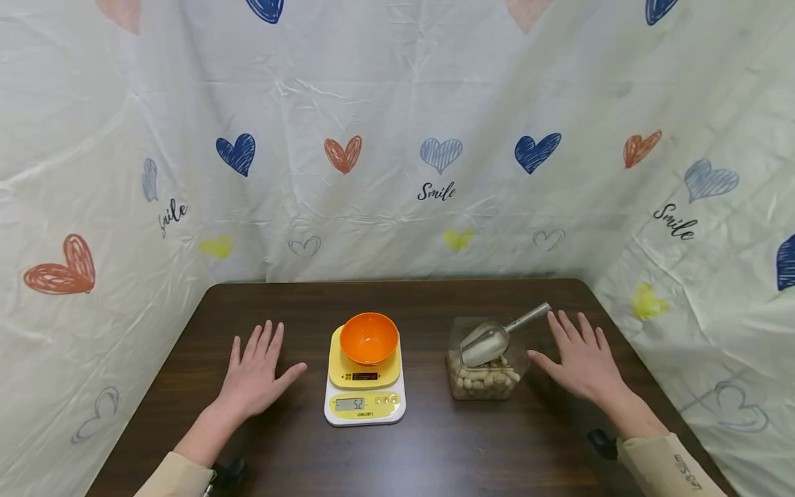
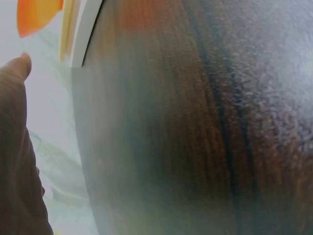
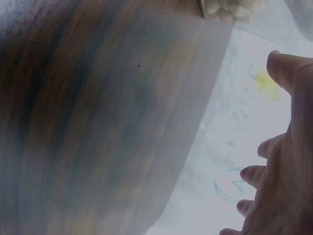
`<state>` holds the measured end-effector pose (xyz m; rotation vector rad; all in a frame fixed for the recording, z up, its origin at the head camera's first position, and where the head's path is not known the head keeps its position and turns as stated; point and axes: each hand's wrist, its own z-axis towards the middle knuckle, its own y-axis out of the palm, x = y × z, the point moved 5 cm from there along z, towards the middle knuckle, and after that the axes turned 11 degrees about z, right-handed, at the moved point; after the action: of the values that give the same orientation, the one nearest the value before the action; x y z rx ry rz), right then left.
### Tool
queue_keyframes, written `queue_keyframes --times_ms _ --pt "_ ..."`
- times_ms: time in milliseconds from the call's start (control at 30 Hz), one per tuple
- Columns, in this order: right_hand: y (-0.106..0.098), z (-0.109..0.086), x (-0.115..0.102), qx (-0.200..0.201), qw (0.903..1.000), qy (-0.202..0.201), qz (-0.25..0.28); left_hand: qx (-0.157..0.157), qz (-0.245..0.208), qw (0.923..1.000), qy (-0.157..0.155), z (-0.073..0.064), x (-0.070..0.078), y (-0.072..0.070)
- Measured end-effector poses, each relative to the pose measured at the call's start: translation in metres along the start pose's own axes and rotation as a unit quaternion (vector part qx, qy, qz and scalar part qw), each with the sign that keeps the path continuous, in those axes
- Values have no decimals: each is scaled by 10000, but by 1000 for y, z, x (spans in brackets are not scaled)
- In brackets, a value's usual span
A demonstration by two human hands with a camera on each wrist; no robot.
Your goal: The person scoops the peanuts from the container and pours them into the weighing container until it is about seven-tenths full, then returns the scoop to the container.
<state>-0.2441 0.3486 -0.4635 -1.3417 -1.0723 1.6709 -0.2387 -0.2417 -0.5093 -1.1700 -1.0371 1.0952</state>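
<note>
An orange bowl (image 1: pixel 369 338) sits on the yellow platform of a white and yellow kitchen scale (image 1: pixel 366 408), whose display seems to read 52. To the scale's left, my left hand (image 1: pixel 256 376) has its fingers spread and holds nothing. A clear square container (image 1: pixel 459 393) of peanuts in their shells (image 1: pixel 487 379) stands right of the scale. A metal scoop (image 1: pixel 487 344) leans in it, handle toward the upper right. My right hand (image 1: pixel 584 362) is just right of the container, fingers spread, with its fingertips near the handle's end in the head view.
Everything stands on a dark brown wooden table (image 1: pixel 422 455) with rounded far corners. A white sheet (image 1: pixel 385 90) printed with hearts and the word Smile hangs behind and along both sides. A dark strap device (image 1: pixel 601 443) is at the right wrist.
</note>
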Motion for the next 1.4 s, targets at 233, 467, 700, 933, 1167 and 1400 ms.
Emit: queue_keyframes --times_ms 233,467,700,933,1167,1400 --pt "-8 1 -1 44 10000 -35 -6 83 -124 9999 74 -1 11 -23" --pt "-25 3 -6 274 9995 -167 31 131 -304 9985 426 -3 34 -46" --pt "-52 6 -17 613 9965 -450 336 56 -558 9939 954 -4 71 -75" --pt "-75 5 -41 1202 9810 -1422 539 -381 -1971 9633 1783 -7 128 -92" --pt "-85 13 -78 892 9771 -1927 143 -616 -2770 9274 2437 0 187 -96" --pt "-75 23 -95 247 9715 -2357 -46 -739 -2952 9146 2663 13 231 -87"
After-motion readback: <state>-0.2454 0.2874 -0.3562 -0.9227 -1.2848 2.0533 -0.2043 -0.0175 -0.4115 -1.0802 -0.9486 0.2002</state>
